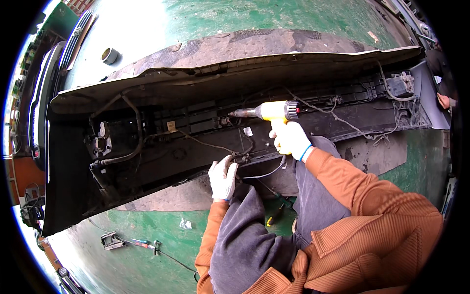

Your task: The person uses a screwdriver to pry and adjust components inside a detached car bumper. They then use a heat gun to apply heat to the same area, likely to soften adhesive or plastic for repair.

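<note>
My right hand, in a white glove, is closed around the grip of a yellow heat gun. Its metal nozzle points left, over the inside of a long dark car bumper laid across in front of me. Behind the grip a cable runs down past my knees. My left hand, also gloved, lies at the bumper's near edge, fingers extended and holding nothing I can see. Close to its fingertips is a wiring harness that runs along the bumper.
Dark mats lie under the bumper on a green floor. A yellow-handled screwdriver is between my legs. At lower left are a small metal tool with a cable and a plastic bag. A ring stands beyond; another person's hand shows at right.
</note>
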`<action>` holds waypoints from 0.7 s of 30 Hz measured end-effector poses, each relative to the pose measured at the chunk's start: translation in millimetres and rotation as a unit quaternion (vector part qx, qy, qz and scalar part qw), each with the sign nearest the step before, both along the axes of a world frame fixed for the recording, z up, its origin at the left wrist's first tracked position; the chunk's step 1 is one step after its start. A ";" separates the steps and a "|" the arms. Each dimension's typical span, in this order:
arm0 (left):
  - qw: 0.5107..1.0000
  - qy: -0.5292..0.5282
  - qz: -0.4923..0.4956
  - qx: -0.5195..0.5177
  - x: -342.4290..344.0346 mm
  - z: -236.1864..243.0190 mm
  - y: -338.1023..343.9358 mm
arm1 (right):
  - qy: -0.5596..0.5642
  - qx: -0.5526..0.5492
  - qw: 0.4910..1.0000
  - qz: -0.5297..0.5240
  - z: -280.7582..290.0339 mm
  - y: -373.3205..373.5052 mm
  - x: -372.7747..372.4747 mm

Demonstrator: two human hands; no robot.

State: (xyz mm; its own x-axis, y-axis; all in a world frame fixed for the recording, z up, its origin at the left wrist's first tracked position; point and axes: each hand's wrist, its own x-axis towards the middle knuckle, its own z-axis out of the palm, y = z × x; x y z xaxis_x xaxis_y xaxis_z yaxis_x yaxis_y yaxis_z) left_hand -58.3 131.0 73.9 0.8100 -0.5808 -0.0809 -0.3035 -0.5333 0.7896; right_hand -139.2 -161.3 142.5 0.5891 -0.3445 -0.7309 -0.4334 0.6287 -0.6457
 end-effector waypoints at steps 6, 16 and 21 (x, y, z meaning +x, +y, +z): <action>1.000 -0.008 0.012 0.001 -1.6 6.3 -1.4 | -0.011 0.010 1.000 -0.010 9.0 -2.6 -2.0; 1.000 -0.003 0.005 0.000 -0.2 -1.8 0.7 | 0.005 0.031 1.000 0.002 1.3 2.6 4.1; 1.000 -0.005 0.008 0.001 -1.2 4.1 -0.7 | 0.008 0.013 1.000 0.010 6.4 6.0 4.6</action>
